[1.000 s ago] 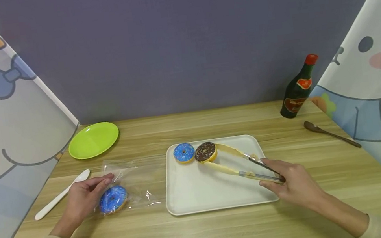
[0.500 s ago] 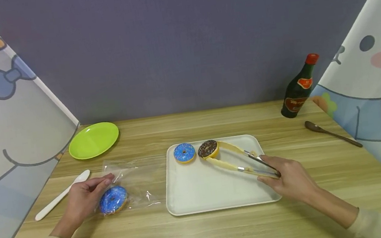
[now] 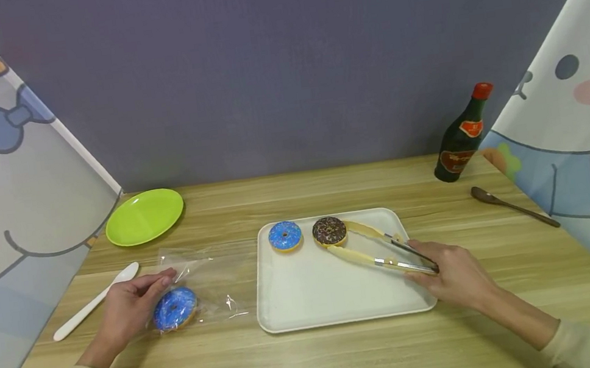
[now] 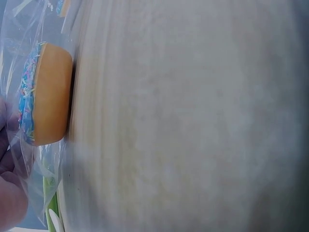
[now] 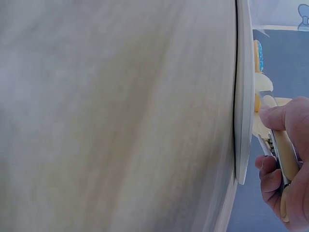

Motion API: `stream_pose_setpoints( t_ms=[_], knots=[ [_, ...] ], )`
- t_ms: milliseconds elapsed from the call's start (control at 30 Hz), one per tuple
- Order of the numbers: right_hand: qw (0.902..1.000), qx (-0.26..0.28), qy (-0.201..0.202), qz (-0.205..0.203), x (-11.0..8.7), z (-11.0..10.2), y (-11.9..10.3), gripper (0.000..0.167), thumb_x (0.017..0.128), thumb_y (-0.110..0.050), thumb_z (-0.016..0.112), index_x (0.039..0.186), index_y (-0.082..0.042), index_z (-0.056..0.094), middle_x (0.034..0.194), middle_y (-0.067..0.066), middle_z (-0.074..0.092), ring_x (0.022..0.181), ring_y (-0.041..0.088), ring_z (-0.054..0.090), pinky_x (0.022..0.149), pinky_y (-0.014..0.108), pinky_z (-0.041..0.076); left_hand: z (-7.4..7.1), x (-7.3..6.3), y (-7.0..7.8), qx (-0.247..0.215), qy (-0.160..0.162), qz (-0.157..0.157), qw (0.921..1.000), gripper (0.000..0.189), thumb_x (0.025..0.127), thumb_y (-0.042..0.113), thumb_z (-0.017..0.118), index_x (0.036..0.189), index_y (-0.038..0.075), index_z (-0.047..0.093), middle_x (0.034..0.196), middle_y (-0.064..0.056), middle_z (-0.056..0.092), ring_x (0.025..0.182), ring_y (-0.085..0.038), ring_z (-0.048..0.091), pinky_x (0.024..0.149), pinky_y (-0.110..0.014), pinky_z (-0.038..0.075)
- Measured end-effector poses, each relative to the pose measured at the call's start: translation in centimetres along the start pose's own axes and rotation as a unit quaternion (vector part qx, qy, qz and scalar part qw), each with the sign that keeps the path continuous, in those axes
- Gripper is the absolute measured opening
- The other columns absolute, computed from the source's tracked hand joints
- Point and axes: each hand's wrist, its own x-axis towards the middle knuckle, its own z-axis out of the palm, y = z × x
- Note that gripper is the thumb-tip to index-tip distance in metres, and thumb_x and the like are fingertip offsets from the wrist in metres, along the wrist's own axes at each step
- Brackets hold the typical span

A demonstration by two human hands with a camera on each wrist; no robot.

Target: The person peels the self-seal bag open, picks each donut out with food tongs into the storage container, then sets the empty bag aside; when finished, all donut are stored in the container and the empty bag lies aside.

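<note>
At the left, my left hand pinches the edge of a clear plastic bag lying on the table. Inside the bag is a blue-iced donut, seen edge-on with sprinkles in the left wrist view. My right hand grips a pair of tongs with cream-coloured tips. Those tips are spread at the right side and lower edge of a chocolate donut; whether they touch it I cannot tell. That donut lies flat on a white tray, slightly right of another blue donut.
A green plate stands at the back left, with a white spoon in front of it. At the right are a dark bottle with a red cap and a brown wooden spoon. Printed cloth walls close both sides.
The chocolate donut has shifted right on the tray, away from the blue one, and now lies flat with the tong tips farther off it. My left hand and the bag stay put.
</note>
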Motion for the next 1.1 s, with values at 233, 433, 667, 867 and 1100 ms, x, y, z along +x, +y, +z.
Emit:
stream_pose_setpoints(
  t_ms=[233, 433, 667, 867, 1100],
  knots=[
    [0.9999, -0.003, -0.012, 0.012, -0.2, 0.1, 0.3, 0.061, 0.067, -0.025, 0.086, 0.115, 0.007, 0.064, 0.106, 0.021, 0.066, 0.090, 0.037, 0.065, 0.068, 0.049, 0.053, 0.1, 0.1, -0.1, 0.002, -0.002, 0.002, 1.0000, 0.011, 0.086, 0.003, 0.069, 0.093, -0.004, 0.073, 0.096, -0.015, 0.070, 0.090, 0.011, 0.057, 0.075, -0.006, 0.044],
    [0.9998, 0.014, -0.006, 0.009, -0.3, -0.2, 0.4, 0.063, 0.067, -0.023, 0.086, 0.116, 0.008, 0.063, 0.107, 0.022, 0.066, 0.093, 0.039, 0.064, 0.072, 0.051, 0.052, 0.0, 0.2, 0.0, 0.003, 0.000, 0.004, 1.0000, 0.010, 0.086, 0.002, 0.069, 0.093, -0.003, 0.073, 0.095, -0.016, 0.070, 0.089, 0.011, 0.058, 0.075, -0.006, 0.044],
    [0.9977, 0.019, 0.057, -0.029, 0.5, -0.6, 0.0, 0.063, 0.060, -0.021, 0.088, 0.113, 0.005, 0.065, 0.104, 0.018, 0.068, 0.090, 0.034, 0.065, 0.069, 0.046, 0.053, 0.0, 0.2, -0.1, 0.001, -0.008, 0.004, 1.0000, 0.010, 0.087, 0.003, 0.068, 0.094, -0.004, 0.073, 0.097, -0.016, 0.070, 0.090, 0.011, 0.058, 0.075, -0.006, 0.044],
    [0.9936, 0.046, 0.065, -0.081, 1.2, -0.3, -2.1, 0.061, 0.061, -0.019, 0.088, 0.113, 0.003, 0.065, 0.102, 0.014, 0.069, 0.065, 0.009, 0.060, 0.052, 0.020, 0.046, 0.1, 0.2, -0.1, -0.005, -0.007, 0.004, 1.0000, 0.010, 0.087, 0.002, 0.068, 0.093, -0.005, 0.073, 0.096, -0.016, 0.070, 0.090, 0.010, 0.058, 0.075, -0.007, 0.045],
    [0.9898, 0.061, 0.014, -0.128, 2.3, 0.6, -5.1, 0.057, 0.070, -0.026, 0.084, 0.117, -0.001, 0.065, 0.109, 0.009, 0.068, 0.068, 0.005, 0.060, 0.058, 0.023, 0.051, 0.0, 0.1, -0.1, -0.008, -0.004, 0.004, 1.0000, 0.010, 0.086, 0.001, 0.068, 0.093, -0.004, 0.073, 0.096, -0.017, 0.069, 0.091, 0.010, 0.058, 0.075, -0.007, 0.044]
  ],
)
